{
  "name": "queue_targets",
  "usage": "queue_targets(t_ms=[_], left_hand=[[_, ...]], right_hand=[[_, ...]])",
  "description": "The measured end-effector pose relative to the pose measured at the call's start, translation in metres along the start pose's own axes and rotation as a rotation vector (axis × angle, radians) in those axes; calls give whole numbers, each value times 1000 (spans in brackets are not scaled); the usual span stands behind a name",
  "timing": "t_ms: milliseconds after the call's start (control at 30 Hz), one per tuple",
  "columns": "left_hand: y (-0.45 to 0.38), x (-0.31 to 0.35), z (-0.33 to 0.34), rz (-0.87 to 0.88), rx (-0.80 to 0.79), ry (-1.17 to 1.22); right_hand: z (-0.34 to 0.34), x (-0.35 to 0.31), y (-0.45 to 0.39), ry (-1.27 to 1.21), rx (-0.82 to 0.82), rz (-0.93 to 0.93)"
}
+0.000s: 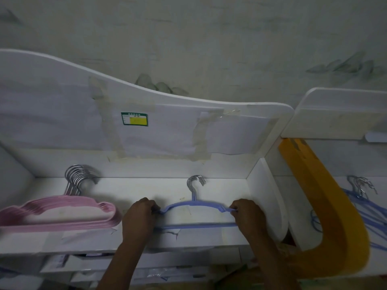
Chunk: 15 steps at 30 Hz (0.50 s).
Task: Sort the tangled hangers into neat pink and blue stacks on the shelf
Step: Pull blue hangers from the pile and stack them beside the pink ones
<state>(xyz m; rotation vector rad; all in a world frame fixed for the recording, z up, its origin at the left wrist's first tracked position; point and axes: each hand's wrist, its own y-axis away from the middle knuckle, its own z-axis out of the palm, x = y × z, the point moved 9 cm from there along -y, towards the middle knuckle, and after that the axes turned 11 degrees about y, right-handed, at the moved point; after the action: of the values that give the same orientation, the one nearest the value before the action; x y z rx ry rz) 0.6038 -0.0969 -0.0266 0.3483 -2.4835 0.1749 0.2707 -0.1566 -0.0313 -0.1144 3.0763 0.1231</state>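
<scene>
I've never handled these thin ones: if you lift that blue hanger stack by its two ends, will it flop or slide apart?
Probably stays fairly stiff: the blue hangers keep their shape between the left hand and right hand. They look thin, so likely light. The nested metal hooks may splay if tilted.

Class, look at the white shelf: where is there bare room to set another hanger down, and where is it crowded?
Free: the strip of shelf between the pink stack and the left hand, and the patch behind the blue stack, up to the back wall. Crowded: the left end under the pink stack, and the middle, where both hands, the right hand too, grip the blue stack.
</scene>
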Motion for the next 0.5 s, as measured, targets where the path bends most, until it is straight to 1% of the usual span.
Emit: queue_targets(t_ms=[133, 200, 367, 500], left_hand=[[-9, -1, 8, -46, -72, 13], [-10, -1, 10, -51, -74, -3], [-9, -5, 10, -25, -43, -42], [-14, -4, 14, 7, -101, -25]], right_hand=[[3, -10, 1, -101, 22, -85], [7, -16, -4, -91, -7, -113], [18, -17, -18, -67, -104, -127], [16, -14, -17, -59, -84, -82]])
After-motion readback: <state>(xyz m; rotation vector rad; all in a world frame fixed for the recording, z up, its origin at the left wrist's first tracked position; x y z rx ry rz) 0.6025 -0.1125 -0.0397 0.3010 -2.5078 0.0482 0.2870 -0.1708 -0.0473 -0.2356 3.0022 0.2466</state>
